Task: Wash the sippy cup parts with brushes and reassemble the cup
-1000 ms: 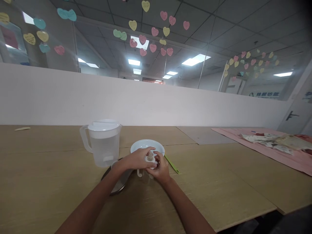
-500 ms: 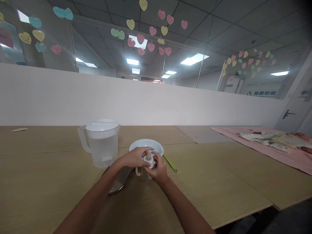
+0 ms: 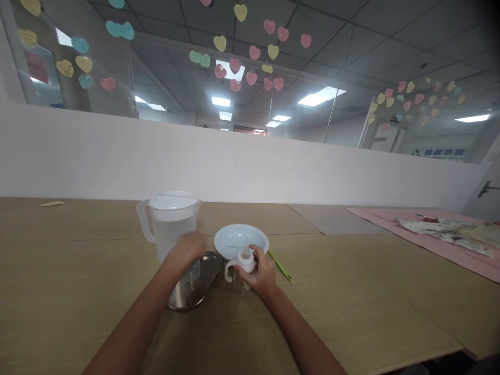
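Observation:
My right hand [image 3: 262, 271] is closed around the white collar of a baby bottle [image 3: 245, 263], which has a pale teat on top and a white side handle. The bottle's clear body is partly hidden under the fingers. My left hand [image 3: 188, 247] is over the kidney-shaped metal tray [image 3: 203, 286], in front of the pitcher. Motion smears this hand and its fingers are turned away, so its grip does not show. Just below it, a clear cup-like cover [image 3: 192, 271] shows over the tray; whether the hand touches it is unclear.
A lidded plastic pitcher [image 3: 172, 219] stands behind my left hand. Behind the bottle is a white bowl [image 3: 241, 239], with a green-handled tool [image 3: 281, 266] beside it. At the right, a pink cloth [image 3: 375, 219] carries crumpled items. A white wall [image 3: 234, 166] borders the table.
My left hand has left the bottle and moved left over the metal tray. My right hand stays on the bottle. The view has shifted slightly left.

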A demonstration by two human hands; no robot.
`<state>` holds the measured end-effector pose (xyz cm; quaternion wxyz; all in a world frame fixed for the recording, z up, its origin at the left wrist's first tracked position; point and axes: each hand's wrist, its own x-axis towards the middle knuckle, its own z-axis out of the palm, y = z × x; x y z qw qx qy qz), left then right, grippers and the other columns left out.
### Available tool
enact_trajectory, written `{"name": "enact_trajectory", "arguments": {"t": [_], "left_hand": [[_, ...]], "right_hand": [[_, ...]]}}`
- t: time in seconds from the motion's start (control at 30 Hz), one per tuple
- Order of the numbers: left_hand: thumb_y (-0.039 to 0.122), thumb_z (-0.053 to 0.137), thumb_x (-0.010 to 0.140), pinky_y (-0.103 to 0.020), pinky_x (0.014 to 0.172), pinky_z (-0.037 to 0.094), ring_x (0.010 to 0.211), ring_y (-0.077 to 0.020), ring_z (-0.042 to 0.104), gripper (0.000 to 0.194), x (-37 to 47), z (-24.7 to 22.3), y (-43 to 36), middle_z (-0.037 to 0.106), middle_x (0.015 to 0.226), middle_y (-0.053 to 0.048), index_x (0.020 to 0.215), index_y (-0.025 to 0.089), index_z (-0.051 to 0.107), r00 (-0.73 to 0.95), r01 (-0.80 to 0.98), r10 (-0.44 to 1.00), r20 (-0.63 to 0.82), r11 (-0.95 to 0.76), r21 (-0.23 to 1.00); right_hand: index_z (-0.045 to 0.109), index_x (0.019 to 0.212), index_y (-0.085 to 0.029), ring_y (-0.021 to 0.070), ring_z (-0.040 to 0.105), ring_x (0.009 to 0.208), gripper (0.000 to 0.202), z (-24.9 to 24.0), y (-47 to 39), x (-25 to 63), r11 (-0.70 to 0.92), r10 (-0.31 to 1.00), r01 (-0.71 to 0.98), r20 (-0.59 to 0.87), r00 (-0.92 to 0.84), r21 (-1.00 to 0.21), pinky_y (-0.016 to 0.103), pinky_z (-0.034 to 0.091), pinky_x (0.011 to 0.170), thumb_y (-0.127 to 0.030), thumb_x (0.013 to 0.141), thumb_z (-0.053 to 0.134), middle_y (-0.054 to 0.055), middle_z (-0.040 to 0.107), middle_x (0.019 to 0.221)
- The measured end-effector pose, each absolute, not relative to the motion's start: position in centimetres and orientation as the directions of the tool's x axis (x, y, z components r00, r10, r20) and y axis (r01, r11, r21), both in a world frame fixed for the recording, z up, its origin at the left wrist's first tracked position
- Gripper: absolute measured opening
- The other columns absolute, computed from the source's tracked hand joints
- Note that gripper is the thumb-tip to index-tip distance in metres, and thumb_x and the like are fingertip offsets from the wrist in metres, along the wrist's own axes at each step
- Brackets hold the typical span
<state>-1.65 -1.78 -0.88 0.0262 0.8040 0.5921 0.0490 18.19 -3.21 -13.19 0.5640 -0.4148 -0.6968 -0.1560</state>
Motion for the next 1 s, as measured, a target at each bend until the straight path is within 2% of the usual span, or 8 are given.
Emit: {"name": "enact_trajectory", "arguments": {"t": [0.1, 0.2, 0.33, 0.47, 0.53, 0.67, 0.8, 1.0], "left_hand": [[0.013, 0.067, 0.049, -0.038, 0.064, 0.046, 0.072, -0.0301, 0.062, 0.018, -1.6, -1.9, -1.2, 0.067, 0.076, -0.015, 0.067, 0.013, 0.064, 0.195, 0.980, 0.981, -0.014, -0.195, -0.027], [0.009, 0.069, 0.043, -0.036, 0.061, 0.047, 0.070, -0.0298, 0.062, 0.021, -1.2, -2.7, -0.8, 0.067, 0.073, -0.014, 0.063, 0.013, 0.064, 0.161, 0.983, 0.986, -0.045, -0.164, -0.078], [0.005, 0.064, 0.051, -0.034, 0.064, 0.046, 0.074, -0.0286, 0.062, 0.015, -0.8, -2.2, -1.5, 0.066, 0.078, -0.015, 0.065, 0.012, 0.063, 0.196, 0.975, 0.980, -0.019, -0.197, -0.100], [0.012, 0.049, 0.071, -0.035, 0.069, 0.044, 0.083, -0.0278, 0.060, 0.017, -0.3, 0.5, -3.8, 0.064, 0.089, -0.017, 0.081, 0.010, 0.063, 0.237, 0.967, 0.968, 0.078, -0.227, -0.113], [0.018, 0.042, 0.078, -0.035, 0.073, 0.043, 0.089, -0.0271, 0.058, 0.023, 0.2, 1.9, -5.1, 0.061, 0.095, -0.017, 0.089, 0.011, 0.061, 0.279, 0.960, 0.940, 0.197, -0.268, -0.081], [0.027, 0.036, 0.084, -0.031, 0.082, 0.041, 0.098, -0.0208, 0.053, 0.033, 1.8, 3.0, -7.3, 0.056, 0.111, -0.009, 0.111, 0.018, 0.053, 0.471, 0.831, 0.800, 0.372, -0.543, 0.117], [0.029, 0.032, 0.086, -0.031, 0.089, 0.037, 0.106, -0.0201, 0.049, 0.037, 3.4, 2.2, -8.0, 0.051, 0.121, -0.007, 0.117, 0.018, 0.049, 0.542, 0.753, 0.768, 0.341, -0.624, 0.210], [0.030, 0.031, 0.087, -0.030, 0.098, 0.030, 0.118, -0.0191, 0.040, 0.040, 3.2, 1.6, -7.8, 0.047, 0.129, -0.004, 0.122, 0.017, 0.045, 0.583, 0.725, 0.759, 0.290, -0.647, 0.237]], "right_hand": [[0.050, 0.104, -0.013, 0.0164, 0.061, 0.060, 0.052, -13.1, -3.2, 18.3, 0.598, 0.393, 0.769, 0.919, -0.034, -0.227, 0.025, 0.046, 0.056, -0.049, 0.066, 0.059, 0.005, 0.065, 0.071], [0.050, 0.104, -0.014, 0.0171, 0.061, 0.060, 0.053, -13.0, -3.3, 18.3, 0.591, 0.405, 0.772, 0.913, -0.034, -0.233, 0.026, 0.046, 0.056, -0.050, 0.067, 0.058, 0.006, 0.065, 0.071], [0.050, 0.104, -0.014, 0.0178, 0.060, 0.060, 0.054, -13.0, -3.4, 18.2, 0.580, 0.434, 0.771, 0.901, -0.022, -0.261, 0.026, 0.045, 0.057, -0.051, 0.066, 0.059, 0.006, 0.065, 0.072], [0.049, 0.104, -0.014, 0.0170, 0.059, 0.059, 0.055, -12.8, -3.5, 18.1, 0.575, 0.432, 0.772, 0.902, -0.008, -0.269, 0.026, 0.045, 0.057, -0.052, 0.065, 0.059, 0.006, 0.064, 0.070], [0.049, 0.105, -0.014, 0.0159, 0.058, 0.057, 0.056, -12.7, -3.6, 18.0, 0.570, 0.433, 0.774, 0.901, 0.000, -0.274, 0.025, 0.044, 0.056, -0.052, 0.065, 0.059, 0.004, 0.062, 0.068], [0.049, 0.107, -0.012, 0.0150, 0.057, 0.054, 0.059, -12.6, -3.6, 17.9, 0.576, 0.415, 0.773, 0.910, 0.002, -0.265, 0.024, 0.044, 0.053, -0.052, 0.065, 0.058, 0.001, 0.059, 0.061], [0.046, 0.109, -0.010, 0.0159, 0.058, 0.054, 0.063, -13.0, -3.3, 18.0, 0.586, 0.402, 0.763, 0.915, 0.017, -0.272, 0.025, 0.045, 0.052, -0.054, 0.065, 0.059, 0.003, 0.060, 0.062], [0.044, 0.109, -0.011, 0.0165, 0.059, 0.057, 0.064, -13.1, -3.2, 17.9, 0.591, 0.411, 0.755, 0.911, 0.023, -0.285, 0.026, 0.045, 0.054, -0.055, 0.065, 0.058, 0.005, 0.062, 0.067]]}}
